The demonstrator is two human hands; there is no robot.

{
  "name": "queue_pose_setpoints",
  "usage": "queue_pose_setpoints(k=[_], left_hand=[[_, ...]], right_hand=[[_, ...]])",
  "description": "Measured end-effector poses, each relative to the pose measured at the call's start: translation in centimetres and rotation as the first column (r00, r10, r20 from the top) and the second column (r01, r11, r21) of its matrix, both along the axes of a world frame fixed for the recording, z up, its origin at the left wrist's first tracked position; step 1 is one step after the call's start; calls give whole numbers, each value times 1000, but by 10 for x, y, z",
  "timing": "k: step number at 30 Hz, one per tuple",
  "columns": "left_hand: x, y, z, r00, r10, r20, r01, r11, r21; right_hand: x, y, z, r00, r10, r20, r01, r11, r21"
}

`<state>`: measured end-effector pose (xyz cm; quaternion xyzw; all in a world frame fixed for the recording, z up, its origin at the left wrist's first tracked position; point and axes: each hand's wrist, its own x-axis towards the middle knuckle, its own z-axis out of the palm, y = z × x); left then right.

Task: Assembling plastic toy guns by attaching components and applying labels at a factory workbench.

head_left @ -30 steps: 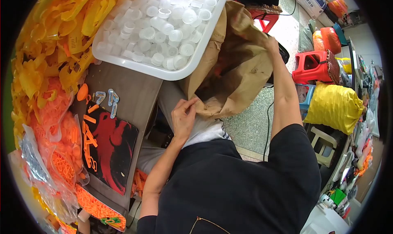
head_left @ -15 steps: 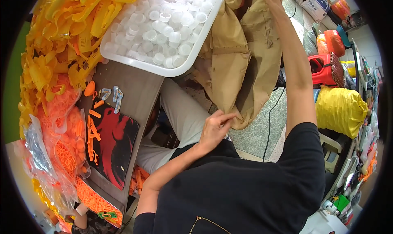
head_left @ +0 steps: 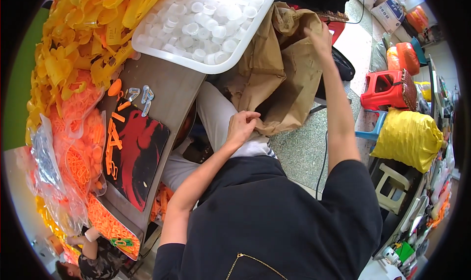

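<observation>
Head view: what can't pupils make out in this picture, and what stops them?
All in the head view:
White tray: far side, cut off by the top edge.
Brown paper sack: its inside bottom, hidden by its own walls.
Right hand: exact finger grip, blurred.
Yellow bag: contents, hidden by its opaque wrapping.

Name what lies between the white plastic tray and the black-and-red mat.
In the head view, small blue-and-white pieces lie on the grey tabletop between the tray and mat.
</observation>
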<state>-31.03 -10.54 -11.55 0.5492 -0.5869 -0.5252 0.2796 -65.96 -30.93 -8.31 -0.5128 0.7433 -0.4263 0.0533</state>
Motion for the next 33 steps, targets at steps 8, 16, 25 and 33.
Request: queue_pose_setpoints(k=[8,16,25,33], left_hand=[[-52,-17,58,781,100,616,448,598,-665],[-34,-70,4,571,-284,770,515,855,-66],[54,-47,37,988,92,128,-28,902,-432],[68,-25,9,996,93,-20,-94,949,-302]], right_hand=[[49,205,-108,797,-204,568,7,944,330],[46,153,-86,938,-235,254,243,970,-2],[-3,46,38,985,-27,173,50,990,-132],[62,59,111,996,78,-32,-84,942,-326]])
